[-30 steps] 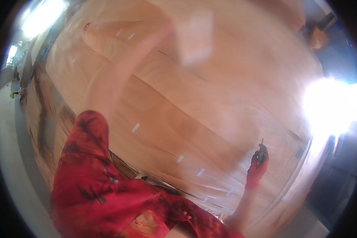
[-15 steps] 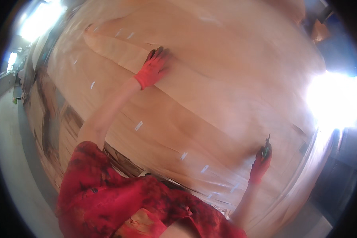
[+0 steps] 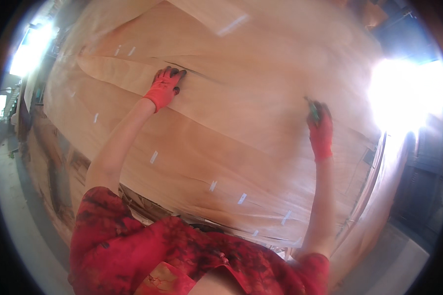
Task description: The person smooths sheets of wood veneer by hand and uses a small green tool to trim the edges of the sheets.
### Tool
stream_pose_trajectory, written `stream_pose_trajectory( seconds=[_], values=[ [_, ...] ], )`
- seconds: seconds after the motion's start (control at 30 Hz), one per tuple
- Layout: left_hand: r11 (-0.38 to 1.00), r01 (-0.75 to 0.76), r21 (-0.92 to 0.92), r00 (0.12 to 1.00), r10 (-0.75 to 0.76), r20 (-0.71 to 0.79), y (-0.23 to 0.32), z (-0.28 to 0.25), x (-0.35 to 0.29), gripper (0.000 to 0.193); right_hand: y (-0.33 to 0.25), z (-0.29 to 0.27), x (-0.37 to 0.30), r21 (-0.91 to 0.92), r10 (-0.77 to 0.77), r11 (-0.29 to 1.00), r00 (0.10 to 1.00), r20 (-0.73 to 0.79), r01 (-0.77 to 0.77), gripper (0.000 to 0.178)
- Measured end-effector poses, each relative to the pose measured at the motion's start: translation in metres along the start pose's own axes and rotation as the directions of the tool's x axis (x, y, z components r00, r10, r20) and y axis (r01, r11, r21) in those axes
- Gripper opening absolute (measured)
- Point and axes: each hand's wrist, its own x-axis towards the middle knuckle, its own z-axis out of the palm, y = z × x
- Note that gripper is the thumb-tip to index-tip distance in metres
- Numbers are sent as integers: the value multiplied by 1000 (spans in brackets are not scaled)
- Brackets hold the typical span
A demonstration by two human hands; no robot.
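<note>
Broad, thin light-brown wood veneer sheets (image 3: 251, 123) overlap across the surface before me. My left hand (image 3: 163, 91), in a red glove with dark fingertips, rests on them with its fingers stretched out. Its fingertips lie beside a dark slit or raised edge (image 3: 194, 73) in the veneer. Over the right part of the sheets is my right hand (image 3: 321, 132), also in a red glove. It is closed round a green-handled tool (image 3: 313, 112) with a thin tip pointing up and left. Motion blurs the tool, and I cannot tell whether it touches the veneer.
Several short pale tape strips (image 3: 153, 157) stick to the veneer, mostly along the near side. A longer pale strip (image 3: 233, 25) lies at the far side. Rough wood edges (image 3: 59, 172) show at the left. Bright light glares at the right and far left.
My right hand has moved up and away from me over the veneer with the tool. My left hand sits lower and further left in the view, still on the sheets; the whole view has shifted.
</note>
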Motion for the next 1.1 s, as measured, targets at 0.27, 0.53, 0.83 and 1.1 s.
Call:
stream_pose_trajectory(
  seconds=[0.27,0.53,0.83,1.1],
  values=[
    [998,63,-27,994,-65,-85,-6,23,-4,73,-5,81,44,-445,-194,857,963,188,260,32],
    [978,71,-197,930,-136,-342,-53,35,-22,69,-26,75,40,-410,-243,865,957,161,289,33],
    [955,264,-132,856,-296,-424,-135,54,-16,65,-44,68,39,-409,-293,873,956,-9,264,30],
    [959,214,-186,839,-278,-468,-164,75,-8,64,-56,66,24,-462,-327,844,944,-39,273,35]
  ],
)
